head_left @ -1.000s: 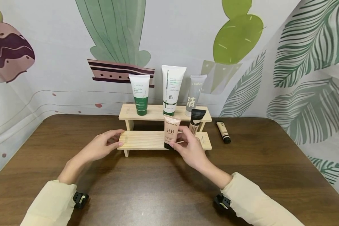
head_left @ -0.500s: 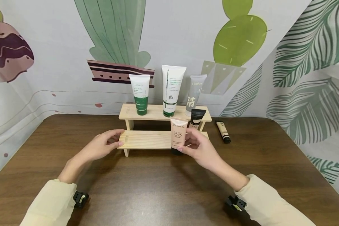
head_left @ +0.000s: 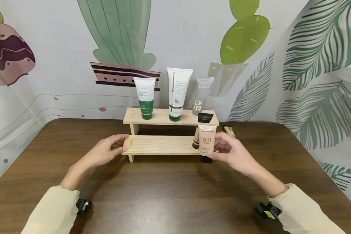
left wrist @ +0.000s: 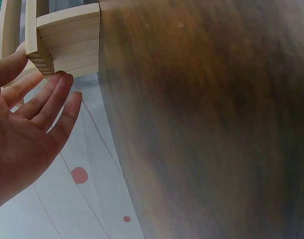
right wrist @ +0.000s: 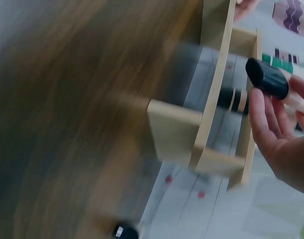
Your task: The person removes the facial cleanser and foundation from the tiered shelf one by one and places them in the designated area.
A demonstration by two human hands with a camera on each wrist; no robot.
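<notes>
My right hand (head_left: 237, 154) pinches a pink BB cream tube (head_left: 207, 139) upright, black cap down, at the right front of a two-step wooden display stand (head_left: 158, 144). In the right wrist view the tube's black cap (right wrist: 267, 79) shows above the stand's boards. Thumb and fingers of my left hand (head_left: 105, 151) grip the left end of the lower step. The left wrist view shows the other fingers (left wrist: 67, 117) stretched out beside the stand's side panel (left wrist: 72, 42). A black-ended beige tube (head_left: 195, 141) stands on the lower step, partly hidden behind the BB cream.
On the upper step stand a white-and-green tube (head_left: 146, 97), a taller white tube (head_left: 178, 94) and a grey tube (head_left: 202, 97). Another small beige tube (head_left: 229, 131) lies on the brown table (head_left: 152, 195) at the right, partly covered by my right hand. A patterned cloth (head_left: 187, 35) hangs behind.
My right hand has moved the BB cream tube to the right and toward me, from over the lower step's middle to its right front. The left hand has stayed put.
</notes>
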